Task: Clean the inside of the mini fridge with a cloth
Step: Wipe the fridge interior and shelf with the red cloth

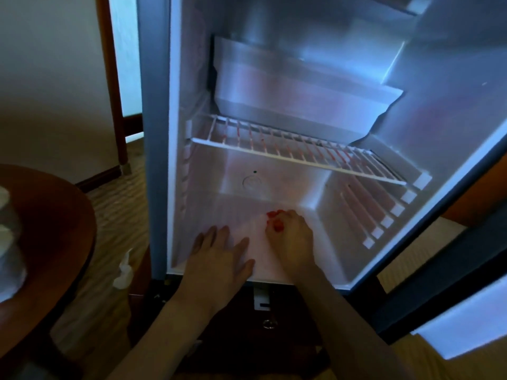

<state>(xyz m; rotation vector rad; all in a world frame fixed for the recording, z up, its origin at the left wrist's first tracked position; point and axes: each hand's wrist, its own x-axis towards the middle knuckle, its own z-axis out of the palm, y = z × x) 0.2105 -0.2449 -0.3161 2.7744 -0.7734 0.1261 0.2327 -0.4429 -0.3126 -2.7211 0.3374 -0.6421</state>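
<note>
With fingers curled, right hand [289, 237] perhaps gripping cloth [258, 242].

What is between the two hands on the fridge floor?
In the head view, a pale cloth lies between the left hand and the right hand.

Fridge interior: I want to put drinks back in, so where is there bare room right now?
The white wire shelf is bare across its width, under the silver freezer box. The white fridge floor is free behind and to the right of the hands. Its front is crowded: the left hand lies flat and the right hand is curled there on a pale cloth.
</note>
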